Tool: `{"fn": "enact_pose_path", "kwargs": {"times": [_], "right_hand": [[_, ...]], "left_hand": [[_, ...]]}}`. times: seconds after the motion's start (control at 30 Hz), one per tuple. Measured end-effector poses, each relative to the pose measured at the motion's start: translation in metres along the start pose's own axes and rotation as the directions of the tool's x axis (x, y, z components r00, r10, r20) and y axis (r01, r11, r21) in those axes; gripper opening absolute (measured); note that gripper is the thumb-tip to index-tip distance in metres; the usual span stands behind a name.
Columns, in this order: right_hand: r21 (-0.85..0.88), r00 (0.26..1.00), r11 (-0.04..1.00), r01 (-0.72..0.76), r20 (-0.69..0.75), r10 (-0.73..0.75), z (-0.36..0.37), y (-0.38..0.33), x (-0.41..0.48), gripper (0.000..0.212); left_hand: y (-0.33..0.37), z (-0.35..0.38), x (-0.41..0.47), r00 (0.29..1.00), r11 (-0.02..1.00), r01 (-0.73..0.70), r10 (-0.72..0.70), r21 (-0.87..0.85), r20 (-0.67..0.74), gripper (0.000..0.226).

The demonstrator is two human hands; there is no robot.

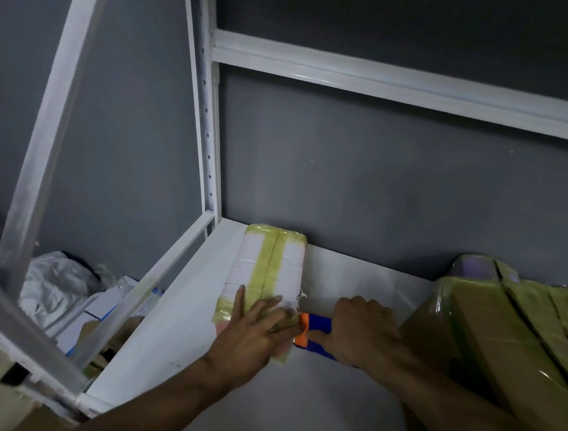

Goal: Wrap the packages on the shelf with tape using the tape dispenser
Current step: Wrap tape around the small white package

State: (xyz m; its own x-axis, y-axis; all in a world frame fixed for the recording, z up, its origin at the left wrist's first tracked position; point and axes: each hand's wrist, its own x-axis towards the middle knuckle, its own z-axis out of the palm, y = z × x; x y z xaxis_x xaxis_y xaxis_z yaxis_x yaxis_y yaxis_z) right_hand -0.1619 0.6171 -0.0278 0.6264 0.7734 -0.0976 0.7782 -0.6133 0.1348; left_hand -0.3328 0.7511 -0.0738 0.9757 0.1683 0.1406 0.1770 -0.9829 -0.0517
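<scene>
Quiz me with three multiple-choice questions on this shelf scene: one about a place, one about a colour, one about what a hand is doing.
1. Where does the white package lie?
A) on the white shelf, by the grey wall
B) on the floor
C) in a drawer

2. What colours is the tape dispenser?
A) red and black
B) blue and orange
C) green and white

3. What is the right hand doing?
A) hanging idle
B) gripping the tape dispenser
C) pointing upward

Answers:
1 A, its far end meets the wall.
2 B, blue handle, orange head.
3 B, fingers curl round the handle while the left hand presses on the package.
</scene>
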Motion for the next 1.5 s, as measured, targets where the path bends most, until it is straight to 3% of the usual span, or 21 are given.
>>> {"fn": "enact_pose_path", "kwargs": {"times": [0.23,0.37,0.5,0.6,0.7,0.83,1.1,1.17,1.3,1.43,1.5], "right_hand": [[-0.015,0.999,1.000,-0.014,-0.031,0.014,0.021,-0.008,0.007,0.064],[0.042,0.998,0.998,-0.050,0.049,0.047,0.013,0.006,0.015,0.068],[0.106,0.978,0.988,-0.112,0.190,0.090,0.003,0.018,0.018,0.068],[0.144,0.976,0.983,-0.115,0.201,0.085,-0.003,0.022,0.019,0.067],[0.242,0.976,0.961,-0.131,0.201,0.083,-0.008,0.023,0.021,0.066],[0.359,0.985,0.924,-0.131,0.155,0.079,-0.012,0.028,0.023,0.070],[0.752,0.995,0.652,-0.095,0.080,0.053,-0.031,0.039,0.022,0.092],[0.777,0.996,0.624,-0.083,0.052,0.068,-0.033,0.039,0.023,0.098],[0.782,0.996,0.617,-0.089,0.064,0.062,-0.034,0.039,0.023,0.101],[0.758,0.996,0.646,-0.088,0.065,0.059,-0.025,0.040,0.025,0.088],[0.763,0.996,0.640,-0.091,0.069,0.059,-0.023,0.041,0.026,0.085]], "left_hand": [[0.002,-0.001,-0.002,0.998,0.998,0.037,-0.040,-0.048,-0.055,0.075],[0.001,0.002,-0.007,0.989,0.993,0.056,-0.069,-0.099,-0.129,0.040],[-0.004,-0.004,-0.008,0.950,0.959,0.235,-0.261,-0.161,-0.169,0.045],[-0.004,-0.006,-0.007,0.866,0.867,0.422,-0.472,-0.266,-0.166,0.039],[-0.003,-0.007,-0.006,0.785,0.740,0.571,-0.619,-0.354,-0.026,0.053],[0.000,-0.005,-0.010,0.813,0.765,0.575,-0.574,-0.290,0.097,0.064],[-0.059,-0.005,-0.038,0.929,0.843,0.338,-0.371,-0.419,0.004,0.068],[-0.085,-0.008,-0.042,0.909,0.816,0.374,-0.418,-0.441,-0.001,0.073],[-0.110,-0.015,-0.034,0.792,0.771,0.611,-0.601,-0.180,0.109,0.070],[-0.071,-0.024,-0.012,0.795,0.740,0.554,-0.606,-0.381,-0.021,0.060],[-0.037,-0.025,0.001,0.804,0.726,0.514,-0.593,-0.458,-0.039,0.068]]}}
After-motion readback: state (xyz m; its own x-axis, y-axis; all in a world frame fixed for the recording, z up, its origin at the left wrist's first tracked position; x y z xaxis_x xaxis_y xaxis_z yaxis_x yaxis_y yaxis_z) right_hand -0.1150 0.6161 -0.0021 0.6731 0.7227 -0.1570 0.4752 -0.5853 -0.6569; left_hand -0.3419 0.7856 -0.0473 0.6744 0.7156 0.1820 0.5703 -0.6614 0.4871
